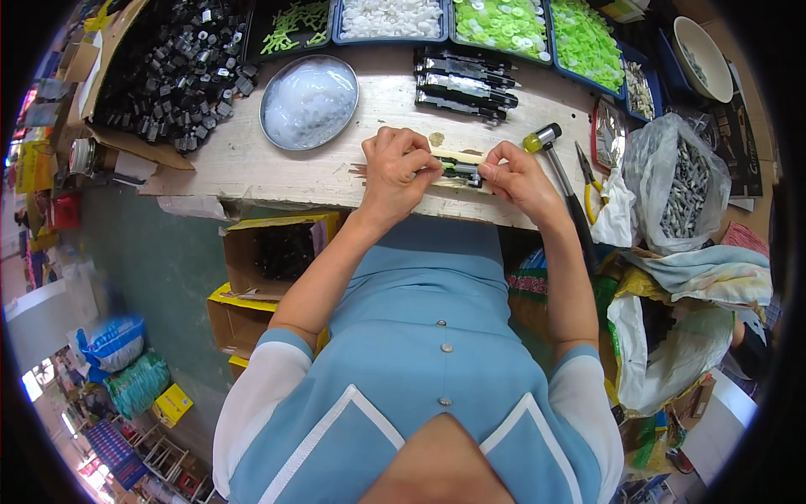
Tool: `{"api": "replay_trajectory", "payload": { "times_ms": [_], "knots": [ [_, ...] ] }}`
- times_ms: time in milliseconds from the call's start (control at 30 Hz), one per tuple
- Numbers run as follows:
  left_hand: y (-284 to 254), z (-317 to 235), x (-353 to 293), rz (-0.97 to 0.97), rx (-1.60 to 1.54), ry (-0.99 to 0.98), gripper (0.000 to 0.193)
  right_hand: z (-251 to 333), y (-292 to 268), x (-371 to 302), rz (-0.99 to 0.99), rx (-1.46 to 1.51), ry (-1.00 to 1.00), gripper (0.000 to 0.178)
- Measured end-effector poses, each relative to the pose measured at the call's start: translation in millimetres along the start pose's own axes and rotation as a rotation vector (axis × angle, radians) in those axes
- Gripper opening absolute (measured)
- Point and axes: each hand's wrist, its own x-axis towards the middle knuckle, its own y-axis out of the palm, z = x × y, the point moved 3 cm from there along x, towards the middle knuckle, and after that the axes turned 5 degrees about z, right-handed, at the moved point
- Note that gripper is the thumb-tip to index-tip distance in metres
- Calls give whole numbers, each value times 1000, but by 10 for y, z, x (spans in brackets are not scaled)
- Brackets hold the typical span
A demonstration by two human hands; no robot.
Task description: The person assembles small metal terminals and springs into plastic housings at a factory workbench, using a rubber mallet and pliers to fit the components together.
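A small black part (459, 170) with a green piece in it lies on a pale wooden strip (461, 157) at the front edge of the wooden workbench (252, 160). My left hand (398, 168) pinches its left end with thumb and fingers. My right hand (514, 176) grips its right end. Both hands rest on the bench, close together, fingers curled over the part. Just beyond them lies a stack of long black assembled pieces (466, 82).
A round metal dish of clear bits (308, 101) sits left. Behind are a heap of black parts (180, 71) and trays of white (390, 18) and green (537, 25) pieces. A yellow-headed mallet (558, 172), pliers (588, 176) and a bag of metal parts (684, 185) lie right.
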Motion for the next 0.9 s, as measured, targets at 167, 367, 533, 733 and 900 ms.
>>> {"api": "replay_trajectory", "payload": {
  "times_ms": [167,367,533,733,900],
  "knots": [
    [-7,-12,5,0,1,0,11,16,14,-28,14,82,18,14],
    [-14,-10,3,-10,-16,0,15,-40,36,-21,23,156,26,14],
    [-14,-1,1,-4,-14,0,15,-35,53,-36,-1,116,-30,14],
    [-4,14,2,-1,-13,-5,16,-27,68,-44,12,75,-77,14],
    [-7,2,7,-14,-13,-3,14,-59,54,-39,2,101,-39,14]
  ]
}}
